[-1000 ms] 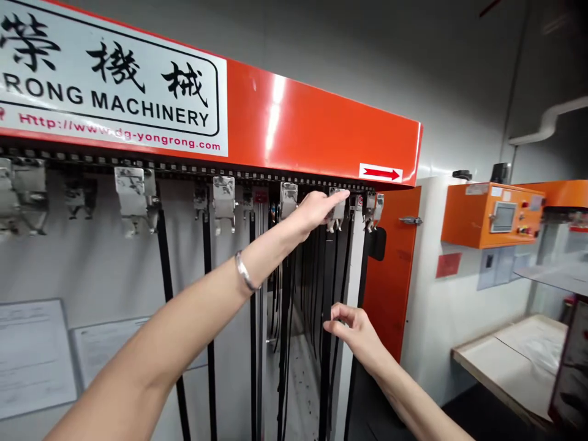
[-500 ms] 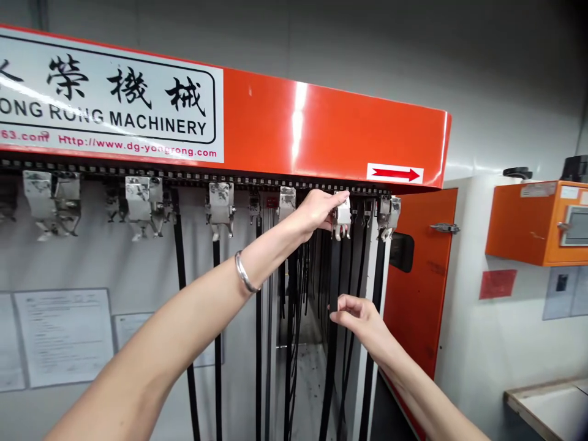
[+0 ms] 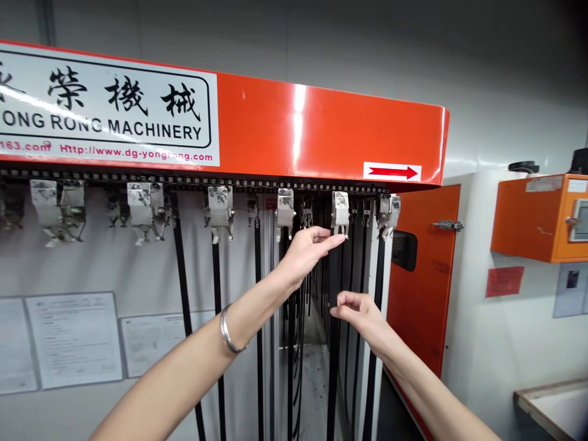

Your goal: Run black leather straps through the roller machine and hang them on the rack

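A long black strap hangs straight down from a shiny metal clamp under the orange machine housing. My left hand, wearing a silver bangle on its wrist, pinches the strap's top just below the clamp's prongs; its thumb lies across the front and part of the fingers is hidden. Lower down, my right hand has thumb and forefinger closed on the edge of the same strap.
An orange housing with a red arrow label runs overhead, carrying a chain with several clamps and hanging straps. Papers are fixed to the left wall. At right are an orange door, an orange box and a ledge.
My left hand has let go of the clamp and moved down to the strap just beneath it. My right hand stays at about the same spot on the strap.
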Demonstrator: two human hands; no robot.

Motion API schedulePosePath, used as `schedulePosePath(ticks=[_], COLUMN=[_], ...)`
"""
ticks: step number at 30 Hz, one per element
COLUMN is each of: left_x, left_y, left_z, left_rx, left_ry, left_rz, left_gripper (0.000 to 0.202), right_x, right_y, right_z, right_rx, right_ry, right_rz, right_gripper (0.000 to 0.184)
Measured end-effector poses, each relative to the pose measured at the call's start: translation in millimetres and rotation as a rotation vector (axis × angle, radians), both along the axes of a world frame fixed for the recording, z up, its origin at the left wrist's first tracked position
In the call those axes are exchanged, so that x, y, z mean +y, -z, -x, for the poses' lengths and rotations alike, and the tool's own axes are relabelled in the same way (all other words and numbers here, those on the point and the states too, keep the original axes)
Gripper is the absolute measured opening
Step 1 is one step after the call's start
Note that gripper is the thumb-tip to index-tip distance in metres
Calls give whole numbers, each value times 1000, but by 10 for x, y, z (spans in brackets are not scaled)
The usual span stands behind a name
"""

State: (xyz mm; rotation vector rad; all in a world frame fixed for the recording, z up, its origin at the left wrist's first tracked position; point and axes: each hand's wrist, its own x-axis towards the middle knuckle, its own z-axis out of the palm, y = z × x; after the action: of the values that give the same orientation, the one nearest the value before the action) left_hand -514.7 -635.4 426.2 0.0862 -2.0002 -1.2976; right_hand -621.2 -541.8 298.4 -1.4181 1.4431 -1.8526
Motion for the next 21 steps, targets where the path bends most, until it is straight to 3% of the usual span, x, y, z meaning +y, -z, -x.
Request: schedulePosePath(ticks=[12, 17, 19, 21], left_x=[-95, -139, -114, -42], left_y=[87, 73, 169, 422], left_z=[198, 233, 100, -144], left_rx=[181, 168, 181, 241], left_ry=[-37, -8, -2, -22], left_rz=[41, 71, 78, 83], left_gripper=[25, 32, 40, 46], right_x=[-69, -50, 82, 303], right_y=[52, 62, 114, 267], right_z=[-4, -26, -88, -196], right_rx=[-35, 46, 95, 108], right_ry=[27, 101, 120, 150], right_rz=[18, 12, 19, 27], right_gripper=[22, 15, 32, 54])
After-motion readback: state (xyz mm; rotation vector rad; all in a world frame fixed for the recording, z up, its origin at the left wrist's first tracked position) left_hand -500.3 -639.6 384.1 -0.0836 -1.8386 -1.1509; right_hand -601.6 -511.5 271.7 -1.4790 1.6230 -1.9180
